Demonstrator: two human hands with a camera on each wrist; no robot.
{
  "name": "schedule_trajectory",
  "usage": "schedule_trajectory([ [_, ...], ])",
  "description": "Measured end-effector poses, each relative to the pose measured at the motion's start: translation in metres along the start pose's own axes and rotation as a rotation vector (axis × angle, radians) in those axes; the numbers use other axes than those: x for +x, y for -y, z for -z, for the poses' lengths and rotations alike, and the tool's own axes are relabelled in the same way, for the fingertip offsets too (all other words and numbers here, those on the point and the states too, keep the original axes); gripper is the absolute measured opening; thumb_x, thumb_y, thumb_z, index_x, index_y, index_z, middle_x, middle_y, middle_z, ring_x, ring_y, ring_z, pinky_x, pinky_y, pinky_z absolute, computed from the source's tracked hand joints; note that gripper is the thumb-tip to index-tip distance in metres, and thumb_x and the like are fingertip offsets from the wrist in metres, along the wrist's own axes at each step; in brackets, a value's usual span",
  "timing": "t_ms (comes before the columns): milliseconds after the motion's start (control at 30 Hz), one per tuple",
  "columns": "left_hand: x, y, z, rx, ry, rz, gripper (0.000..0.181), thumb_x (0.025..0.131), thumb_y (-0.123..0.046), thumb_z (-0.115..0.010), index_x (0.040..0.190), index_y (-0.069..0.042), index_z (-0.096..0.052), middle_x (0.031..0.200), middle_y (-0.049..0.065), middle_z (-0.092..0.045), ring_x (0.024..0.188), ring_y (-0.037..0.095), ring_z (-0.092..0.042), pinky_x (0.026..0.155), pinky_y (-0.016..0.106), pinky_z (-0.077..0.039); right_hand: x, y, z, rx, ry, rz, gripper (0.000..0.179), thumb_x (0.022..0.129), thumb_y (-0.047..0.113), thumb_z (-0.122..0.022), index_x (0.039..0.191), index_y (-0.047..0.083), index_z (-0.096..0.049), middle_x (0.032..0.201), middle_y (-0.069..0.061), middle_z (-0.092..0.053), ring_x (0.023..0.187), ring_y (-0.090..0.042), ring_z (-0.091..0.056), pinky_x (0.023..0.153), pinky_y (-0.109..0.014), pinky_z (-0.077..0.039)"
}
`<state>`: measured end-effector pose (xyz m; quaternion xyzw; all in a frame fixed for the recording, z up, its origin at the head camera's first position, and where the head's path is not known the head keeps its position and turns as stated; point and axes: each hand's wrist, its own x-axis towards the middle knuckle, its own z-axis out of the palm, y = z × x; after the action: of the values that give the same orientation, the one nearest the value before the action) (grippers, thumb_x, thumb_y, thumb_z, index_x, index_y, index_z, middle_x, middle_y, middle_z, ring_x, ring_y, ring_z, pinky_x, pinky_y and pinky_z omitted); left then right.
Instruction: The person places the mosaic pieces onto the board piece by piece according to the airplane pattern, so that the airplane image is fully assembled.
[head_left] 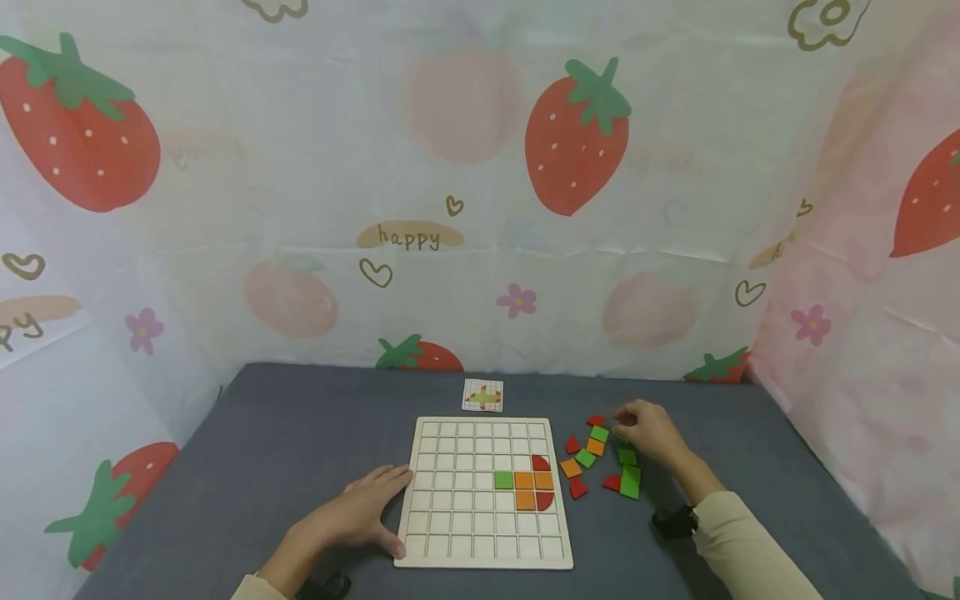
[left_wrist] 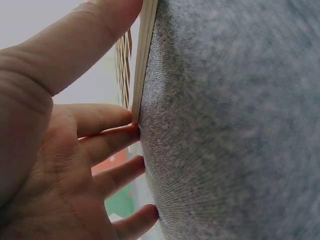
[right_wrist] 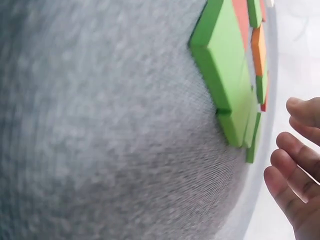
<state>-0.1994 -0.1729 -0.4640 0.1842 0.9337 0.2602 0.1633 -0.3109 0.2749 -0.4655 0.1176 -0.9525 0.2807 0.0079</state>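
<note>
A pale wooden grid board (head_left: pixel 442 523) lies flat on the table. My left hand (head_left: pixel 358 510) rests along its left edge, fingers and thumb extended; in the left wrist view the fingertips touch the board's side and the cloth. On the board's right part sit a green square (head_left: pixel 503 480), several orange squares (head_left: pixel 523 481) and two red quarter-rounds (head_left: pixel 545 501). To the right, my right hand (head_left: pixel 651 432) hovers over loose pieces, fingers loosely bent. The right wrist view shows nothing between its visible fingers. Closest below it are green pieces (head_left: pixel 630 482), also large in the right wrist view (right_wrist: pixel 225 60).
Loose red (head_left: pixel 577 488), orange (head_left: pixel 571 468) and green pieces lie scattered right of the board. A small printed picture card (head_left: pixel 482 395) lies behind the board. The dark grey tablecloth (head_left: pixel 315 433) ends at a curtain (head_left: pixel 465 317) with strawberry prints.
</note>
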Motion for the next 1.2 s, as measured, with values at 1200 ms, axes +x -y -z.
schedule_trajectory([
  [1200,0.001,0.002,-0.002,0.014,-0.006,-0.011,0.104,0.062,-0.035,-0.088,0.146,0.003,-0.039,0.154,0.021,-0.036,0.144,0.046,-0.026,0.107,0.071,-0.023,0.006,-0.011,-0.005,-0.113,0.037,-0.050,0.022,0.085,0.008,-0.071,0.104,-0.003,-0.073,0.102,-0.019,-0.068,0.090,-0.032,-0.065,0.073,-0.042,-0.055],
])
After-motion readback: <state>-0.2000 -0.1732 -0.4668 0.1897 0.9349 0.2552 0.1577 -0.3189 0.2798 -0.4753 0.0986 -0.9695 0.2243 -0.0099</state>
